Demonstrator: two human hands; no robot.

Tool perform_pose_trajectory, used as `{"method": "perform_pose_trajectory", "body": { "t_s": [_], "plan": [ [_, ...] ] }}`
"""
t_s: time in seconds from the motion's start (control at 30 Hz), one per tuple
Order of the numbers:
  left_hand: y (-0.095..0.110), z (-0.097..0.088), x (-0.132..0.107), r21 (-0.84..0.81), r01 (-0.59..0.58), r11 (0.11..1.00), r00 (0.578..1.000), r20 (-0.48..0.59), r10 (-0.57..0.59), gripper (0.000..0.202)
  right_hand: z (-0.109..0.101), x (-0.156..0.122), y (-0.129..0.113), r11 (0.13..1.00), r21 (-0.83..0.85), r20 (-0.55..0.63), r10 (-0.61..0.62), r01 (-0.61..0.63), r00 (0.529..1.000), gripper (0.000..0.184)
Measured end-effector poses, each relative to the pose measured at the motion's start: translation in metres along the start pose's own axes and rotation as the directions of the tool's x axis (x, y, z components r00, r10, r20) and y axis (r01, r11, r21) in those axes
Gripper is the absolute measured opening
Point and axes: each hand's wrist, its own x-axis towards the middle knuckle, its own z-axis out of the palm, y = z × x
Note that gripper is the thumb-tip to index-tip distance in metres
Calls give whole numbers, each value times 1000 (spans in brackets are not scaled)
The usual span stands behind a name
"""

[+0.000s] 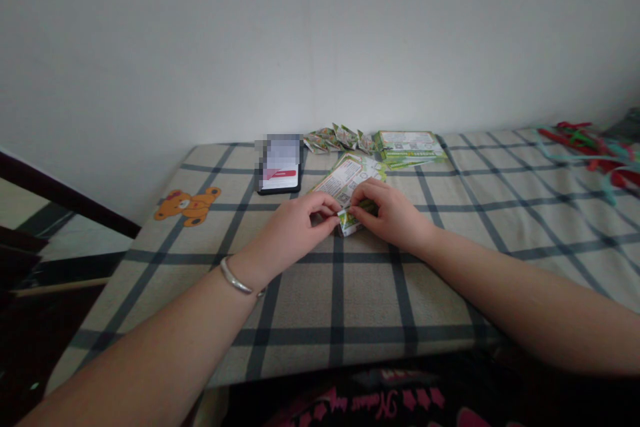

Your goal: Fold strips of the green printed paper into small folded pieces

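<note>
My left hand (295,225) and my right hand (390,212) meet over the middle of the checked tablecloth (350,293). Both pinch a small green-and-white printed paper piece (349,221) between thumb and fingers. The fingers of each hand are curled closed on it. A silver bangle (237,279) sits on my left wrist. Just behind the hands lies a flat printed sheet (345,177) of the same green-and-white paper, partly hidden by my fingers.
A black phone (280,163) lies behind my left hand. Several folded paper pieces (337,139) and a stack of printed sheets (409,145) sit by the wall. Coloured strips (595,150) lie far right. A bear print (187,205) marks the cloth's left side.
</note>
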Motion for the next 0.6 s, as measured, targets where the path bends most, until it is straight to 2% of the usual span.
{"method": "perform_pose_trajectory", "body": {
  "t_s": [0.13, 0.3, 0.43, 0.6],
  "plan": [
    [-1, 2, 0, -11, -4, 1000, 1000, -18, 4, 11, 0, 1, 0, 999, -30, -6, -40, 40, 999, 4],
    [-1, 6, 0, -44, 53, 998, 997, -50, -55, 7, -2, 2, -2, 988, -133, -58, -90, 82, 994, 5],
    [1, 7, 0, -71, 44, 997, 996, -68, -48, 4, -2, 1, -3, 990, -82, -84, -125, 118, 989, 4],
    [3, 5, -1, -101, 13, 995, 993, -115, -24, 5, -2, -2, -5, 999, 45, -109, 35, -30, 993, 8]
  ]
}}
